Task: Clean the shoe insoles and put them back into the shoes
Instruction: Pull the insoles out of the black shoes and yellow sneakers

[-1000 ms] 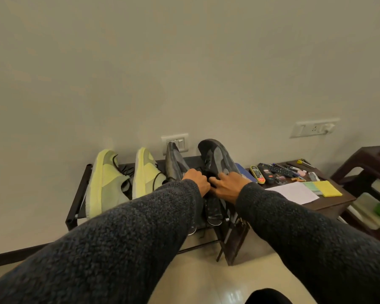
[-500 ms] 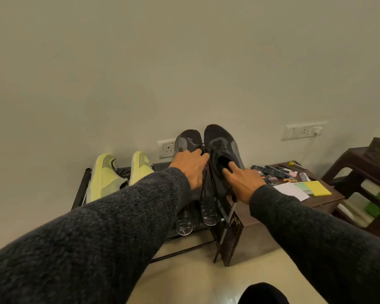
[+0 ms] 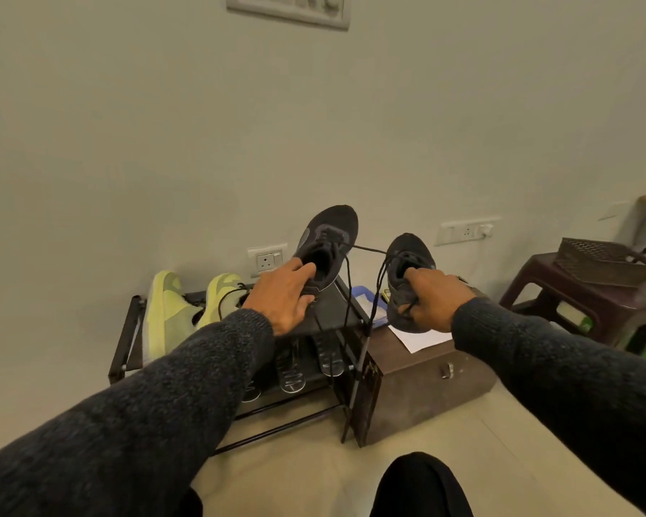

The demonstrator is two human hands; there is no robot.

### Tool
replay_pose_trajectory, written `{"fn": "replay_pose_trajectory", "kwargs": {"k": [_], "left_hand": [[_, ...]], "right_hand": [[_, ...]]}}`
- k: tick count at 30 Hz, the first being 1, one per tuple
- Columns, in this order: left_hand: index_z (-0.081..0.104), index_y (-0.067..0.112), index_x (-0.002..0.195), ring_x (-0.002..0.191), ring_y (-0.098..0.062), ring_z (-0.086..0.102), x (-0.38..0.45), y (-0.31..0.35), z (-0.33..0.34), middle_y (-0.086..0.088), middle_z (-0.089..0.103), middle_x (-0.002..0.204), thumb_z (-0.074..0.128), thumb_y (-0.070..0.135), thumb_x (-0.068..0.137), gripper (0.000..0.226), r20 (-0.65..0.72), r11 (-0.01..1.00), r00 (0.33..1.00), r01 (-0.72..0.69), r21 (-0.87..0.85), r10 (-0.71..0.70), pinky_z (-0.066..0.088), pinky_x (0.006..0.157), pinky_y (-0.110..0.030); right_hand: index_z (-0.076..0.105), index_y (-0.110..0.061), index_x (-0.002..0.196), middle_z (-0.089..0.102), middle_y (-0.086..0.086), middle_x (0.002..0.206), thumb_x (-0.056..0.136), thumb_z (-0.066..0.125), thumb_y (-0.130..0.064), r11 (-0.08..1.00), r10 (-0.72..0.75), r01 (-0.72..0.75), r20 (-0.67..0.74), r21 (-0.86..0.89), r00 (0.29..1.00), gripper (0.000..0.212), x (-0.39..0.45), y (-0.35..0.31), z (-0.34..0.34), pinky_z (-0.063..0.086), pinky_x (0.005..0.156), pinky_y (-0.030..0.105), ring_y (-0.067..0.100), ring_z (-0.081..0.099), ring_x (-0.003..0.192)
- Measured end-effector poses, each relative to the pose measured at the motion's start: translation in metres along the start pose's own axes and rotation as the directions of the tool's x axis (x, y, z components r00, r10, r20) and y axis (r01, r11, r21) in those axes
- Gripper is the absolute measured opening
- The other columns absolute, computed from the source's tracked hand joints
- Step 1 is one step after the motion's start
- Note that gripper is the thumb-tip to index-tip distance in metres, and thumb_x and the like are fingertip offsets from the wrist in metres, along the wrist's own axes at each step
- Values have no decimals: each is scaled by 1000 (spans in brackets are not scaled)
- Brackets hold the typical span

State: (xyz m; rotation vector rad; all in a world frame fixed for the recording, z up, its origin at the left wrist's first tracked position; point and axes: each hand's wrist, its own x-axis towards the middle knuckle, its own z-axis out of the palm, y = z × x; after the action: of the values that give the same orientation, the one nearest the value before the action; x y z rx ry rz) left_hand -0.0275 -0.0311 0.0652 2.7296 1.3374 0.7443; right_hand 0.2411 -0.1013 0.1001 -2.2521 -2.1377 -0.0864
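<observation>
Two dark grey sneakers hang in the air above the shoe rack. My left hand grips the left sneaker at its collar, fingers inside the opening, toe pointing up. My right hand holds the right sneaker the same way, a little lower and to the right. A black lace stretches between the two shoes and more laces dangle below. No insole shows inside either shoe.
A pair of yellow-green sneakers stays on the rack's top shelf. Clear-soled footwear lies on the lower shelf. A brown low table with white paper stands right of the rack; a dark plastic stool with a basket is far right.
Both hands have lifted the dark sneakers off the rack and pulled them apart, the right one moving rightward. The camera has tilted upward, showing more wall.
</observation>
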Motion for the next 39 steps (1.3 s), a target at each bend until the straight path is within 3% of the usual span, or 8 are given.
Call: {"fn": "replay_pose_trajectory", "kwargs": {"k": [4, 9, 12, 23, 29, 32, 35, 39], "left_hand": [[51, 23, 114, 96, -16, 52, -1, 7, 14, 8, 43, 105, 63, 31, 94, 24, -26, 986, 990, 139, -90, -142, 40, 80, -29], [53, 23, 112, 91, -18, 50, 4, 18, 31, 6, 46, 98, 63, 33, 93, 24, -29, 974, 987, 151, -167, -158, 41, 80, -35], [54, 24, 110, 88, -12, 43, 2, 27, 36, 8, 46, 97, 66, 32, 90, 25, -41, 967, 990, 122, -225, -135, 34, 77, -31], [55, 25, 111, 88, -11, 46, 12, 86, 30, 10, 47, 100, 68, 32, 89, 26, -44, 949, 998, -62, -310, 51, 36, 76, -29], [58, 22, 111, 94, -21, 60, 2, 106, 42, -1, 63, 105, 72, 37, 86, 32, 112, 918, 992, -14, -397, 64, 52, 84, -39], [59, 20, 120, 98, -21, 63, -10, 102, 54, -2, 66, 113, 73, 38, 89, 39, 242, 896, 970, 78, -437, 34, 53, 89, -33], [60, 19, 123, 97, -19, 64, -22, 92, 73, -1, 66, 111, 74, 42, 88, 44, 410, 875, 912, 215, -434, -20, 50, 81, -26], [65, 24, 105, 94, -19, 64, -36, 75, 110, -1, 67, 105, 75, 46, 81, 34, 622, 849, 773, 407, -337, -123, 50, 75, -29]], "right_hand": [[51, -21, 105, 60, 4, 100, 86, 65, -33, 1000, -8, 8, 18, 13, 1000, 26, -3, -10, 10, 56, 82, 47, 27, 61, 87], [52, -22, 112, 60, 3, 104, 81, 72, -29, 993, 23, -25, 19, 115, 1000, 38, 6, -14, 20, 58, 81, 46, 25, 61, 89], [53, -21, 114, 62, 4, 106, 80, 74, -29, 985, 46, -47, 15, 168, 999, 40, 6, -7, 13, 58, 83, 46, 26, 62, 91], [55, -22, 112, 65, 0, 103, 77, 80, -31, 973, 129, -141, 76, 182, 989, 44, -25, 32, -9, 57, 86, 40, 19, 63, 91], [57, -24, 113, 69, 4, 97, 75, 84, -20, 902, 174, -249, 231, 352, 957, 47, -48, 48, 3, 64, 67, 39, 21, 74, 79], [55, -23, 117, 68, 10, 102, 80, 82, -15, 853, 184, -307, 306, 423, 934, 46, -60, 49, 22, 64, 65, 42, 26, 75, 80], [54, -22, 119, 63, 10, 110, 82, 81, -17, 817, 172, -368, 422, 444, 890, 47, -65, 53, 49, 64, 66, 41, 26, 74, 83], [60, -19, 111, 71, 16, 103, 90, 73, -31, 780, 124, -423, 549, 460, 826, 28, -66, 57, 87, 64, 69, 49, 33, 76, 80]]}}
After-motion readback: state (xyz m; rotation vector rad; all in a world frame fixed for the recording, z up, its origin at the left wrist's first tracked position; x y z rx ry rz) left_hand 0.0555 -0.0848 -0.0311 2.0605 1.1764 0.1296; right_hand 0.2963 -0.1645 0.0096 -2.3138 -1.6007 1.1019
